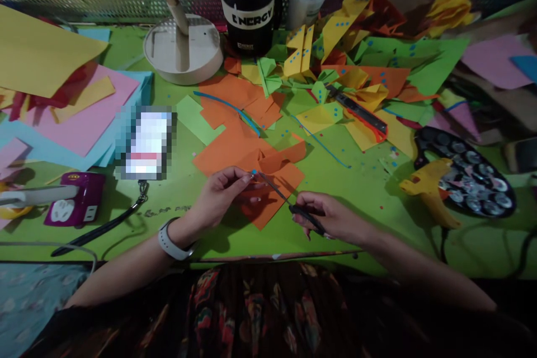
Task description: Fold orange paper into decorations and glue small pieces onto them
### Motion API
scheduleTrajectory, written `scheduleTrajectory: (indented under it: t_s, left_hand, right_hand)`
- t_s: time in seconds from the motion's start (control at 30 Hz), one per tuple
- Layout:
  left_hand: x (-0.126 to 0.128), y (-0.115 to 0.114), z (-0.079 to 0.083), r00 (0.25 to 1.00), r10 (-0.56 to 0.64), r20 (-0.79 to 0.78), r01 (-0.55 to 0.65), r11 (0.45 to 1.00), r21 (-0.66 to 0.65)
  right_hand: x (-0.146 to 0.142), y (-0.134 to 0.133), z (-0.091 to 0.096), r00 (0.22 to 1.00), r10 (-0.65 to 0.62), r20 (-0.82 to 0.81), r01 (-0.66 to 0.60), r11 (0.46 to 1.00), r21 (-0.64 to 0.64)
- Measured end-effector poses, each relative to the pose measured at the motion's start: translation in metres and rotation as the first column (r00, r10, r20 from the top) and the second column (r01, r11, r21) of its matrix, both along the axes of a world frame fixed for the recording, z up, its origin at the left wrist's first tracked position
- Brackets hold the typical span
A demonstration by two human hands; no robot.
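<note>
My left hand, with a white watch on the wrist, pinches a tiny blue scrap of paper between fingertips. My right hand is closed around the handles of dark scissors, whose blades point up-left and meet the blue scrap. Both hands hover over orange paper sheets lying on the green table.
A lamp base and a black bottle stand at the back. Folded yellow, green and orange papers pile up at right with a utility knife. A paint palette, purple power strip and pink and blue sheets lie around.
</note>
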State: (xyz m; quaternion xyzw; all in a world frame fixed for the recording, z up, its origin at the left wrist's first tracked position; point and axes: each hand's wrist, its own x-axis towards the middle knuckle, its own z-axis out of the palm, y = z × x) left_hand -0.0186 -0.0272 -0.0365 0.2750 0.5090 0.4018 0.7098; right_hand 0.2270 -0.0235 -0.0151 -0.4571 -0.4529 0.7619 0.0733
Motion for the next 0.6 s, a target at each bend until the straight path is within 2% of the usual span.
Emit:
scheduleTrajectory:
  t_s: [0.4,0.6]
  left_hand:
    - [0.005,-0.006,-0.004,0.992,-0.019,0.121,0.015,0.999,0.033]
    - [0.007,-0.007,-0.006,0.995,-0.036,0.089,0.031,0.997,0.067]
  right_hand:
    - [0.000,-0.007,-0.011,1.000,0.000,-0.031,0.000,1.000,0.026]
    - [-0.002,-0.008,-0.010,1.000,-0.005,-0.029,0.006,0.999,0.038]
